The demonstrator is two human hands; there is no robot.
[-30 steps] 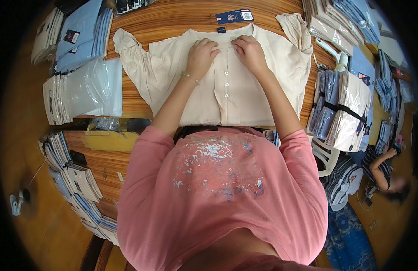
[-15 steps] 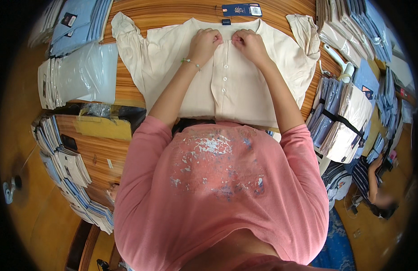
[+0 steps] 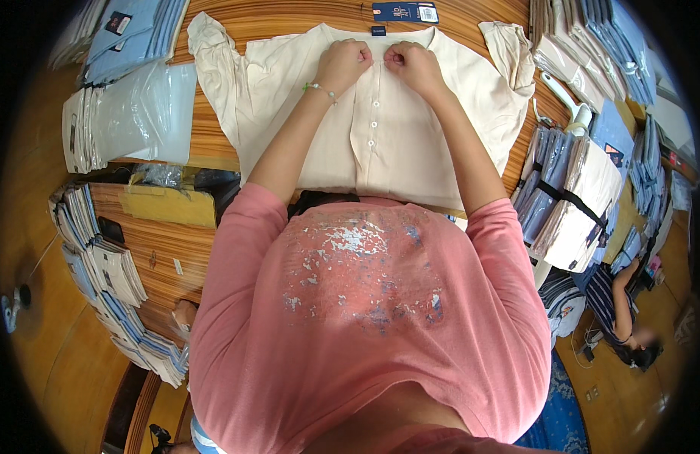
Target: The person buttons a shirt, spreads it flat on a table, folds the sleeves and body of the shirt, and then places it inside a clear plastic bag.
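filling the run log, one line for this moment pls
left hand: pinching shirt collar | right hand: pinching collar | shirt: flat on table, front up | tag: beyond collar

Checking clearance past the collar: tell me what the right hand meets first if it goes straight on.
The right hand, fisted at the cream button-up shirt's collar, points away from the body; likely first the dark blue card tag.
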